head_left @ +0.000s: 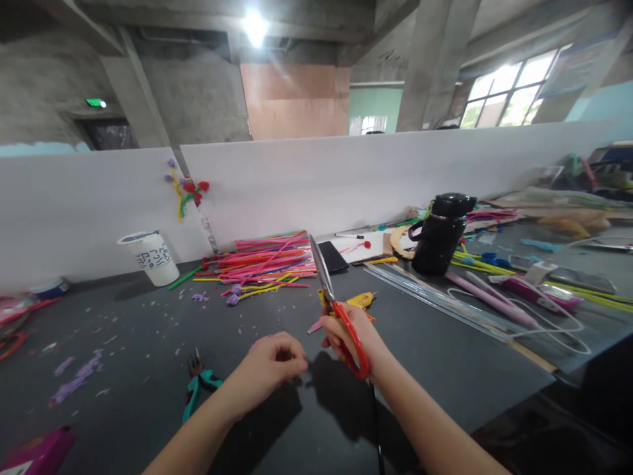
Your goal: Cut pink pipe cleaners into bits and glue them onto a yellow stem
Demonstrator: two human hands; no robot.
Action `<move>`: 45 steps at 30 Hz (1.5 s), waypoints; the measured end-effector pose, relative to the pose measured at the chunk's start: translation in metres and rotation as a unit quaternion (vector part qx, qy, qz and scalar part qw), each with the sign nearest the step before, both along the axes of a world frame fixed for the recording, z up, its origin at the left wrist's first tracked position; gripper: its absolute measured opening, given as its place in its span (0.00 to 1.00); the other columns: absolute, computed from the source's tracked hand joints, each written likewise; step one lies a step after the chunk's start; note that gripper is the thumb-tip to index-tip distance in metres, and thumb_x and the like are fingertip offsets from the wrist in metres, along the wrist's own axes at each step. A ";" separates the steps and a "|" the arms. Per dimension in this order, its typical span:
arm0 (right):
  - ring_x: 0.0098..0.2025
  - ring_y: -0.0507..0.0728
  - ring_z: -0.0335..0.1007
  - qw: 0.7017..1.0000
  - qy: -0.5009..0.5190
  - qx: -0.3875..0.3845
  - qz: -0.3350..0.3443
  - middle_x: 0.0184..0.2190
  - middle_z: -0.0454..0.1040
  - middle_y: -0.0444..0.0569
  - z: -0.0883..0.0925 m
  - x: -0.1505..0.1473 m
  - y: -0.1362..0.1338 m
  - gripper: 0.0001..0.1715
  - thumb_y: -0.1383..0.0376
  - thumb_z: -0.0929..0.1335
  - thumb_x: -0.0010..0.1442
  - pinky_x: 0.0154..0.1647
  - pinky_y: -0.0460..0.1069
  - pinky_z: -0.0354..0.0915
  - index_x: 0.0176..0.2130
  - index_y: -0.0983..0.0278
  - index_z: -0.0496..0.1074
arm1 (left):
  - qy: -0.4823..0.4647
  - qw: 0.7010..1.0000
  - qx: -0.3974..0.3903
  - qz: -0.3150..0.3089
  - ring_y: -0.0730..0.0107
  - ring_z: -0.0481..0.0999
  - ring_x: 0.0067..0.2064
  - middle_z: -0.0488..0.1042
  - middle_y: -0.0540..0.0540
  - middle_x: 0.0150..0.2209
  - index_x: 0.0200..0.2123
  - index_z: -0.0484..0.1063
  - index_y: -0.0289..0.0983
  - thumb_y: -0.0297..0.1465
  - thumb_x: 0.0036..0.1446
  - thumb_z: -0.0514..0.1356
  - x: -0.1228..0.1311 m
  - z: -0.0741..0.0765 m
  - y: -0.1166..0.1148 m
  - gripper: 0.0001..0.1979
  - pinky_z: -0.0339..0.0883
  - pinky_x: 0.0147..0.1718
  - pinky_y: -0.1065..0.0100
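Note:
My right hand [346, 330] grips a pair of scissors [350, 336] by the red handles, with the blades pointing up and away from me. To its left, my left hand [274, 363] is closed, the thumb and fingertips drawn together above the table. Whatever it may pinch is too small or hidden to make out. A yellow glue gun [364, 301] lies just behind my right hand and is partly covered by it. Teal-handled pliers [198, 379] rest on the table beside my left forearm.
Behind my hands lies a pile of pink and red pipe cleaners [270, 260]. A white cup [151, 258] stands at the left, a black flask [442, 234] at the right. Clear glue sticks [435, 300] and a pink tool with a cord [494, 300] lie rightward. A white partition [297, 185] backs the table.

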State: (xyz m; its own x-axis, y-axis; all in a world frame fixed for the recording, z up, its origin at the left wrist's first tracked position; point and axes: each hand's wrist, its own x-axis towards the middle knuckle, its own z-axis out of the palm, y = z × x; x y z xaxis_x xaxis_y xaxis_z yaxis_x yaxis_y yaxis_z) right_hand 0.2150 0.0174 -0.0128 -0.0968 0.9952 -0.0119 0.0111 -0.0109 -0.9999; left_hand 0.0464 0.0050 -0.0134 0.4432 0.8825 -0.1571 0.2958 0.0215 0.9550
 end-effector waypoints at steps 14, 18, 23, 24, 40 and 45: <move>0.12 0.46 0.53 0.993 -0.093 0.013 0.071 0.12 0.58 0.34 -0.012 -0.033 -0.001 0.04 0.71 0.61 0.41 0.13 0.41 0.49 0.21 0.63 0.60 | 0.003 0.994 0.053 0.099 0.76 0.62 0.20 0.68 0.51 0.19 0.24 0.73 0.34 0.30 0.43 0.59 -0.007 -0.002 0.002 0.05 0.55 0.19 0.74; 0.18 0.47 0.55 0.992 -0.109 0.035 0.053 0.15 0.59 0.36 -0.011 -0.035 0.001 0.04 0.69 0.64 0.44 0.18 0.42 0.51 0.23 0.63 0.60 | -0.040 0.988 0.035 0.145 0.77 0.61 0.18 0.66 0.53 0.17 0.25 0.72 0.33 0.31 0.43 0.60 -0.011 -0.004 0.001 0.06 0.54 0.18 0.74; 0.24 0.50 0.59 0.967 -0.235 0.086 0.039 0.24 0.65 0.39 -0.007 -0.022 -0.003 0.07 0.64 0.65 0.49 0.24 0.44 0.54 0.30 0.62 0.60 | -0.185 0.955 0.006 0.230 0.79 0.62 0.20 0.66 0.54 0.19 0.27 0.70 0.34 0.34 0.44 0.63 -0.018 -0.005 0.004 0.09 0.56 0.19 0.77; 0.25 0.51 0.60 0.956 -0.273 0.094 0.047 0.24 0.66 0.40 -0.005 -0.018 -0.005 0.07 0.63 0.64 0.50 0.24 0.45 0.54 0.31 0.61 0.60 | -0.209 0.947 0.006 0.244 0.79 0.63 0.20 0.67 0.53 0.20 0.27 0.70 0.34 0.34 0.44 0.63 -0.019 -0.005 0.005 0.09 0.57 0.19 0.77; 0.20 0.54 0.60 0.830 -0.502 0.244 0.002 0.19 0.67 0.44 -0.007 -0.008 -0.031 0.21 0.48 0.62 0.53 0.21 0.46 0.49 0.34 0.63 0.67 | -0.307 0.896 0.067 0.315 0.78 0.67 0.23 0.70 0.54 0.23 0.27 0.70 0.37 0.30 0.45 0.61 -0.018 0.000 -0.002 0.04 0.61 0.22 0.76; 0.22 0.55 0.64 0.801 -0.544 0.249 -0.007 0.21 0.69 0.47 -0.011 -0.011 -0.028 0.24 0.46 0.60 0.53 0.22 0.47 0.48 0.31 0.64 0.66 | -0.297 0.897 0.102 0.310 0.77 0.67 0.24 0.70 0.53 0.24 0.29 0.70 0.37 0.32 0.47 0.61 -0.020 0.002 -0.002 0.05 0.61 0.24 0.75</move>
State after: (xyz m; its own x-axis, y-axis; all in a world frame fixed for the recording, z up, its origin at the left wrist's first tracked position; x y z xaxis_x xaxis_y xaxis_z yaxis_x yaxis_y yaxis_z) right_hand 0.2039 -0.0104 -0.0233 -0.2884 0.9035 0.3170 0.8819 0.3796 -0.2794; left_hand 0.0262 0.0033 -0.0112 -0.1917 0.9718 0.1375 -0.2746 -0.1876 0.9431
